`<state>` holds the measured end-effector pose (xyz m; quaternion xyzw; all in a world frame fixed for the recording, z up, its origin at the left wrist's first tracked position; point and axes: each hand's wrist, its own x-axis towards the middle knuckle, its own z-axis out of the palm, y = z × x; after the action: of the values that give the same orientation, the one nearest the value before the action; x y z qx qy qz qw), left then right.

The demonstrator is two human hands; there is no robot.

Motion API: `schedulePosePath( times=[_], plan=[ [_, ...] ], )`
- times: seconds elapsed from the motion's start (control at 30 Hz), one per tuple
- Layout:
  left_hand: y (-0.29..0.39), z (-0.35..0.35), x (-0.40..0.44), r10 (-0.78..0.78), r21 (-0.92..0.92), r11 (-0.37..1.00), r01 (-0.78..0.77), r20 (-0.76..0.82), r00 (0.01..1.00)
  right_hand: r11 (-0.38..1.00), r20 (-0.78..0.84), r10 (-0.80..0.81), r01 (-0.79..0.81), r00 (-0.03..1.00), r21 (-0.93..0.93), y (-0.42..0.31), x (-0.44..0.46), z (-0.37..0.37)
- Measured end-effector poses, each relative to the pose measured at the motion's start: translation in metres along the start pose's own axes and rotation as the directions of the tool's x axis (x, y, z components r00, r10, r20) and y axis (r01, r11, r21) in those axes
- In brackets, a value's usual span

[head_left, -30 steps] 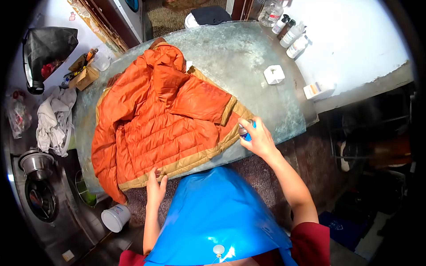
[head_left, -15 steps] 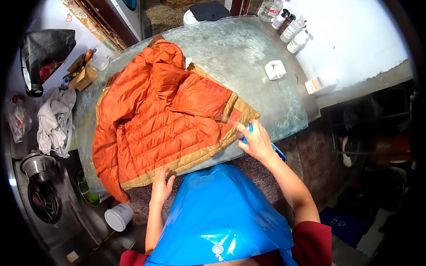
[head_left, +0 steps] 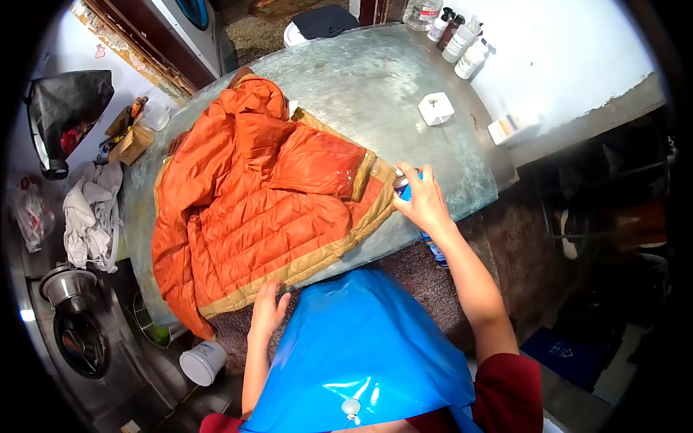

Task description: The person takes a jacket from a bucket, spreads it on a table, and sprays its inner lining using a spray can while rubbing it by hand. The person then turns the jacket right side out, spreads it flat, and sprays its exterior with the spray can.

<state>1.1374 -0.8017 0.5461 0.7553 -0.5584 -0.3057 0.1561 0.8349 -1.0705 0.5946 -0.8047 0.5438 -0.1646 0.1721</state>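
Note:
An orange puffer jacket (head_left: 238, 216) with tan edging lies spread on the worktable (head_left: 361, 79). A shiny, wet-looking panel shows on its right part. My right hand (head_left: 427, 203) is closed around a blue spray can (head_left: 434, 249), its top beside the jacket's right corner. Part of the can is hidden behind the hand and wrist. Near the jacket's lower hem is my left hand (head_left: 268, 310), fingers apart, holding nothing; whether its fingertips touch the fabric is unclear. A blue apron (head_left: 368, 346) covers my front.
Several bottles (head_left: 456, 40) line the back right edge. A white tissue roll (head_left: 435, 109) sits on the right of the tabletop. To the left are a cardboard box with tools (head_left: 131, 144), a white cloth (head_left: 92, 216), a metal pot (head_left: 68, 289) and a white bucket (head_left: 203, 362).
My right hand has lifted away from the jacket's edge, turning the spray can to a steeper angle. The view has shifted slightly. My left hand stays by the hem.

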Motion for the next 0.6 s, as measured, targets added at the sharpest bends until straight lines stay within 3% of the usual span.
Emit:
schedulePosePath(
  times=[0.23,0.47,0.53,0.6],
  plan=[
    [0.016,0.002,0.008,0.01,0.011,1.0,-0.01,0.034,0.999,0.969,-0.043,0.177,-0.167,0.983,0.18,0.005,-0.003,0.007],
    [0.043,0.006,0.019,0.028,0.026,0.999,-0.03,0.069,0.997,0.95,-0.029,0.203,-0.189,0.979,0.249,0.011,-0.012,0.015],
    [0.046,0.007,0.021,0.036,0.017,0.999,-0.037,0.07,0.997,0.968,0.091,0.091,-0.109,0.992,0.225,0.005,-0.03,0.012],
    [0.05,0.009,0.022,0.043,0.008,0.999,-0.044,0.072,0.997,0.973,0.108,-0.011,-0.014,0.994,0.229,0.0,-0.045,0.016]
  ],
)
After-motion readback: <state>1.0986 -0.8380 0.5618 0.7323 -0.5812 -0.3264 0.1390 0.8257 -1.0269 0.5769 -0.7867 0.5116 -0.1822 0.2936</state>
